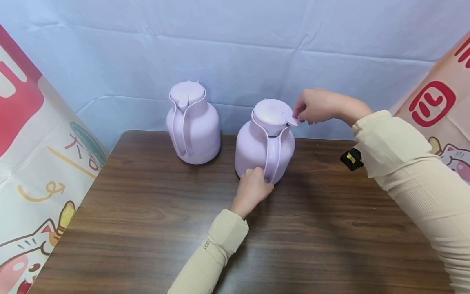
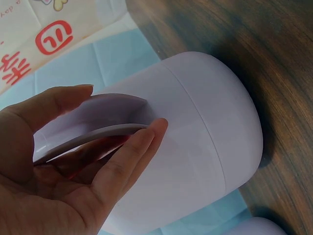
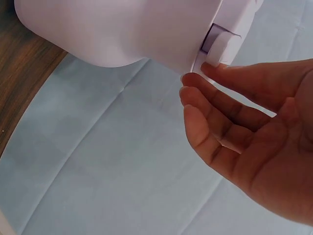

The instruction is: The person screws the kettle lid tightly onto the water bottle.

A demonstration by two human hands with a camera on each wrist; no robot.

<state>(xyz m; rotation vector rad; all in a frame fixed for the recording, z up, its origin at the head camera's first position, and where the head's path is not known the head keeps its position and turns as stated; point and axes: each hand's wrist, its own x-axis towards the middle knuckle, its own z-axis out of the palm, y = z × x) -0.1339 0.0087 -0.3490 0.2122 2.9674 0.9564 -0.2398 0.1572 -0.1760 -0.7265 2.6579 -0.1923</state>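
A lilac vacuum jug (image 1: 251, 147) stands upright near the table's back edge, its round lid (image 1: 271, 112) seated on the neck. My left hand (image 1: 254, 185) grips the jug's handle (image 1: 272, 157) low down. In the left wrist view the thumb and fingers lie on either side of that handle (image 2: 93, 129). At the lid's right side, my right hand (image 1: 316, 105) pinches the lid's tab (image 1: 291, 119) between thumb and fingers. The right wrist view has the thumb against the tab (image 3: 219, 49), with the fingertips just below it.
A second lilac jug (image 1: 203, 134) stands upright to the left, its lid tab over the handle. The brown wooden table (image 1: 147, 228) ends at a pale blue cloth backdrop (image 1: 235, 49). Printed banners (image 1: 44, 122) hang at both sides. A small black object (image 1: 351, 159) shows beside the right sleeve.
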